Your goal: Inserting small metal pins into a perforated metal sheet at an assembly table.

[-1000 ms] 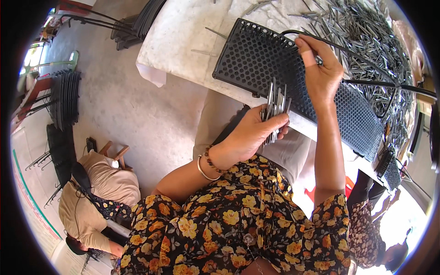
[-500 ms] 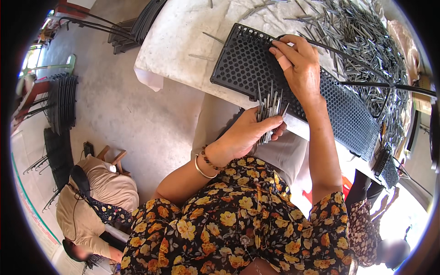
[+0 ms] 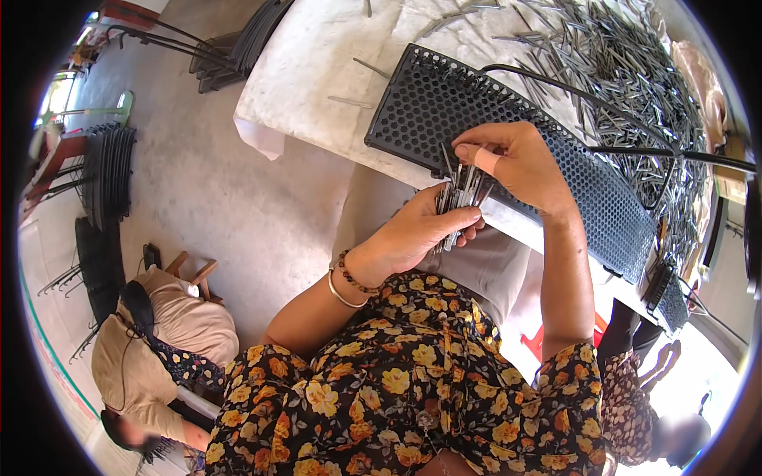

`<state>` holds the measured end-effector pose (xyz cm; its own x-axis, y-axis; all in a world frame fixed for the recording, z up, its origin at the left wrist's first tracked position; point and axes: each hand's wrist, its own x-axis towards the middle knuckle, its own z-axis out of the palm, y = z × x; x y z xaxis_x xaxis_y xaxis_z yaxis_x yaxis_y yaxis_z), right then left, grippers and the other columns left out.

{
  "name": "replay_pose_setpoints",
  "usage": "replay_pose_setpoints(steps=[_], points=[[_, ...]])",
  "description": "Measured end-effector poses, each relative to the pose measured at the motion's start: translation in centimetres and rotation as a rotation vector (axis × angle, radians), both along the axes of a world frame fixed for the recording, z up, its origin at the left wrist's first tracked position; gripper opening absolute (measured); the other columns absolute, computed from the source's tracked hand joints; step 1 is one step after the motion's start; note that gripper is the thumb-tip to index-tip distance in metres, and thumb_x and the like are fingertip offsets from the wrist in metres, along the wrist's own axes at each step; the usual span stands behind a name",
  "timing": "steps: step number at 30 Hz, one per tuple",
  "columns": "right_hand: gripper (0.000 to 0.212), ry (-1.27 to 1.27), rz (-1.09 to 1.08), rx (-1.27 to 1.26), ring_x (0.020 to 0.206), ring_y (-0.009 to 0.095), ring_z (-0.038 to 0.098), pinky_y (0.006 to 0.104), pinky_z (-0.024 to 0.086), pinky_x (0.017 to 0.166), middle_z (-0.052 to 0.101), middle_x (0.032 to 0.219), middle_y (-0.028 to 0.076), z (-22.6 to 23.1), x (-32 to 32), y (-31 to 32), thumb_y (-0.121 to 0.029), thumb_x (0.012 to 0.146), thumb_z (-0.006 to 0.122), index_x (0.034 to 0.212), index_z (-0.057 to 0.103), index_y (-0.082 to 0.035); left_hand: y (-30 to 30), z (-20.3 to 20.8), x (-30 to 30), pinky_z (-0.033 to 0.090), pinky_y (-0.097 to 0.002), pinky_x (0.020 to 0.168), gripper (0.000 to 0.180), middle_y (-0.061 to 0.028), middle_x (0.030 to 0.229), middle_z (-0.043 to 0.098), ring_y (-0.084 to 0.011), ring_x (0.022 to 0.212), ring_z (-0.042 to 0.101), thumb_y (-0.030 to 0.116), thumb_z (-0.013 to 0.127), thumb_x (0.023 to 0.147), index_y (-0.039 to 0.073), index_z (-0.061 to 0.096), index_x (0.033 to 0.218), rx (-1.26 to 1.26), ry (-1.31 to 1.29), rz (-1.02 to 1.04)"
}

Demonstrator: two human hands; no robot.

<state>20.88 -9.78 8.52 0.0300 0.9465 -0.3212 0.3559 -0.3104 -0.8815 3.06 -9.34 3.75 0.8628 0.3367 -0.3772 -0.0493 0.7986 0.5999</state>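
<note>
Drawn nearer since half a second ago: right hand (image 3: pixel 528 170), from the far edge of a black perforated panel (image 3: pixel 429 107) back to the strip bundle (image 3: pixel 460 193). Largest, a white-covered table (image 3: pixel 309 79), on the far side and stretching off to the right. Along its near edge, the panel, long and slanting from far left to near right. Beyond, at far right, a big heap of loose grey strips (image 3: pixel 615 91). Nearer and left of the right hand, left hand (image 3: pixel 425 226), closed firmly around the bundle, strip ends poking up unevenly. Right fingertips gathered at those ends; impossible to tell whether pinching any strip. On the left wrist, a beaded bracelet (image 3: pixel 348 275) and pale bangle (image 3: pixel 340 295). Around one right digit, pale tape (image 3: pixel 486 161).
</note>
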Motion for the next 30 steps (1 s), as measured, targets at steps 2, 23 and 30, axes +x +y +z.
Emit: replay_pose_setpoints(steps=[2,23,30], points=[[0.023,0.097,-0.144,0.081,0.074,0.015,0.063,0.0259,0.05,0.07,0.069,0.084,0.01,-0.5,0.1,-0.3,-0.009,0.082,0.063,0.1,0.066,0.005,0.2,0.0,-0.1,0.045,-0.0261,0.065,0.015,-0.0039,0.083,0.059,-0.0103,0.071,0.052,0.01,0.054,0.092,-0.001,0.057,0.101,-0.028,-0.013,0.004],[0.015,-0.665,-0.395,0.8,0.077,0.025,0.064,0.033,0.049,0.072,0.069,0.086,0.01,-3.4,1.2,2.2,-0.009,0.081,0.067,0.096,0.069,-0.005,0.6,0.7,-0.3,0.046,-0.025,0.056,0.044,-0.0028,0.078,0.056,-0.01,0.062,0.052,0.041,0.047,0.096,0.0,0.055,0.107,-0.329,0.13,0.115],[0.022,-0.853,-0.169,0.818,0.087,0.026,0.059,0.0371,0.045,0.078,0.067,0.094,0.008,-2.8,1.3,2.1,-0.006,0.083,0.062,0.105,0.066,-0.006,0.2,0.3,-0.2,0.044,-0.0241,0.056,0.024,-0.0013,0.076,0.054,-0.0088,0.062,0.051,0.024,0.057,0.093,0.001,0.057,0.1,-0.232,0.08,0.097]])
